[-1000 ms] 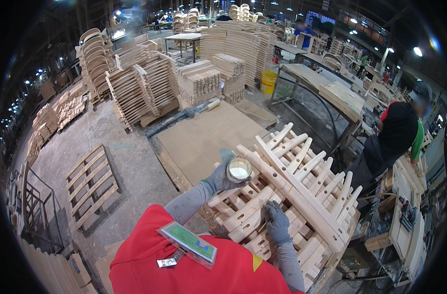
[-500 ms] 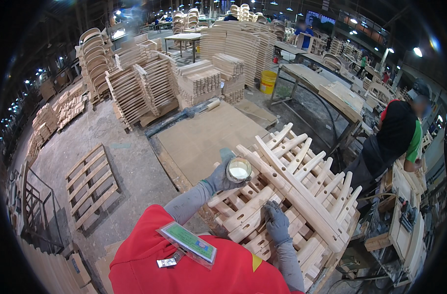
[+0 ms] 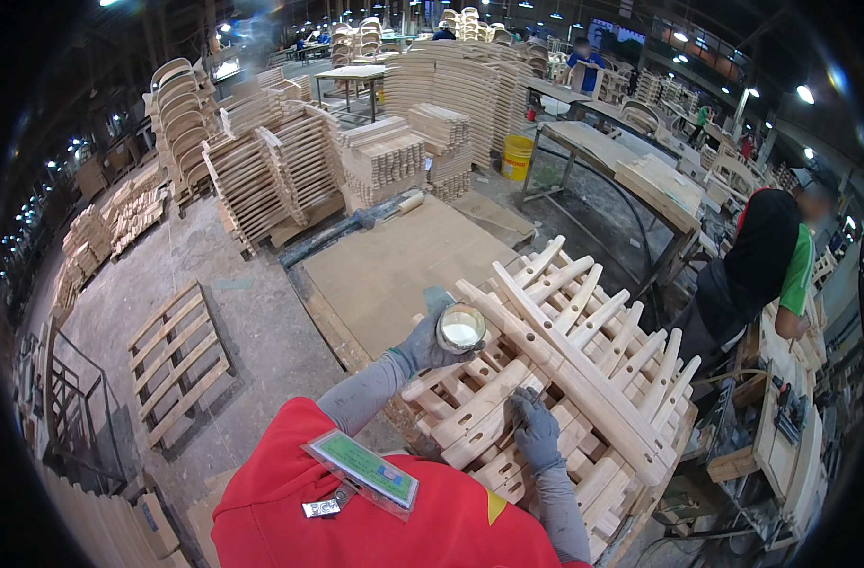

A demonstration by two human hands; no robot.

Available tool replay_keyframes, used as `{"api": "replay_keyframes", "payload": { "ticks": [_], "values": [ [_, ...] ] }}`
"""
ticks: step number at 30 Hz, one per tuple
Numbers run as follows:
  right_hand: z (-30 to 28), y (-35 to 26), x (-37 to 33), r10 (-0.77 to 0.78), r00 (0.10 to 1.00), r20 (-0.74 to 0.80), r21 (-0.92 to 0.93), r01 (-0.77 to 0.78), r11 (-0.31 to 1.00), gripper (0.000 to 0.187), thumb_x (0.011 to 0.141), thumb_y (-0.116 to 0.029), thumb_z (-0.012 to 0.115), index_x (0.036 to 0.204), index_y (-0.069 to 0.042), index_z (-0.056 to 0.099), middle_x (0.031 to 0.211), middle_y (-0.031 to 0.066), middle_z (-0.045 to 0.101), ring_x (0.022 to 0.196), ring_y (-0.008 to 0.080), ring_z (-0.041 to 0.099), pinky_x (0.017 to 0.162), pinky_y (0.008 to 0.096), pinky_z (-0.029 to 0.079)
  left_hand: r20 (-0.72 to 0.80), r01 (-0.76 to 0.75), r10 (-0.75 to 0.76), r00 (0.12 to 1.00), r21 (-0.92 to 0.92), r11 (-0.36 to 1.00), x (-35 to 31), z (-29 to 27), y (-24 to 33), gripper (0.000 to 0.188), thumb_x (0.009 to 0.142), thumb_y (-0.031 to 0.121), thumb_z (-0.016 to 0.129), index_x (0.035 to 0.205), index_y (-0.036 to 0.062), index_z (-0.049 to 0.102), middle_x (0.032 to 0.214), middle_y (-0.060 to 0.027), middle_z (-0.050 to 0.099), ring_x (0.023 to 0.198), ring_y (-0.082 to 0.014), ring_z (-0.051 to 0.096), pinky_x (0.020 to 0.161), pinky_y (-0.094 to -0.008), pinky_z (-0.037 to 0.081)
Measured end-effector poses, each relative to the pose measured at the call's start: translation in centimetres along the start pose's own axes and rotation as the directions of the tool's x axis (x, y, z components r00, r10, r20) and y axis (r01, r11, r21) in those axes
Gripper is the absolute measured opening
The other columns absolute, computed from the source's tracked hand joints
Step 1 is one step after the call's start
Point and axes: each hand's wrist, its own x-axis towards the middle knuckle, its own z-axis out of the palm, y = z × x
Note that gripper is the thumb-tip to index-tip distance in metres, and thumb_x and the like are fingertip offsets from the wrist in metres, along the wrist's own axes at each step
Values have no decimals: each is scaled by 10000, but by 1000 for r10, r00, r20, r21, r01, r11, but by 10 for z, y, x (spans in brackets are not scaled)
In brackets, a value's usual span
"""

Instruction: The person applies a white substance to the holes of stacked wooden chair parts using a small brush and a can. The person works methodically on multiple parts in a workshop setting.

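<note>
My left hand (image 3: 421,346), in a grey glove, is wrapped round a small round tub of white liquid (image 3: 462,328), held upright over the left corner of a stack of wooden frames. The gloved right hand (image 3: 536,431) rests with curled fingers on a pale wooden rail (image 3: 484,409) that has dark oval slots along it. What those fingers hold, if anything, is too small to make out. Two long wooden bars (image 3: 583,379) lie across the stack beyond my right hand, and a row of rounded wooden legs (image 3: 607,322) sticks out past them.
A brown board platform (image 3: 385,265) lies ahead of the stack. On the left floor is a slatted pallet (image 3: 178,364). Piles of wooden parts (image 3: 385,156) and a yellow bucket (image 3: 517,157) stand farther off. A co-worker (image 3: 749,256) works at a bench on the right.
Both my hands and the tub stay nearly where they were. The co-worker on the right has shifted slightly.
</note>
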Motion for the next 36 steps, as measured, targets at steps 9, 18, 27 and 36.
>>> {"api": "replay_keyframes", "payload": {
  "ticks": [9,18,27,36],
  "values": [
    [-1,1,-1,15,999,38,18,-16,1000,364,747,-2,474,1090,-82,568,1206,134,552,1183,340,467,974,411,388,2,-35,35,999,18,999,1,1,-2,597,880,596,363,1257,146,470,1199,-126,548,1077,-360,549,841,-532,480],
    [-2,-2,0,41,999,33,34,-42,999,364,749,4,478,1087,-78,584,1209,142,556,1192,322,471,976,376,395,-5,-23,23,1000,9,1000,0,0,-1,520,920,531,341,1247,151,482,1213,-116,541,1086,-343,548,856,-530,474],
    [-1,-1,-1,28,999,36,21,-28,999,397,721,8,469,1095,-85,570,1216,126,549,1193,317,466,983,396,383,-12,-37,37,999,42,998,-1,-2,-1,558,904,569,344,1253,154,475,1213,-114,539,1104,-345,532,885,-531,452],
    [-1,2,-2,44,997,68,41,-47,998,464,677,27,439,1110,-83,565,1233,130,538,1213,324,442,1004,394,364,-40,-31,32,999,35,999,-1,3,-3,586,886,606,331,1243,161,465,1189,-132,532,1050,-361,543,833,-524,486]
  ]
}}
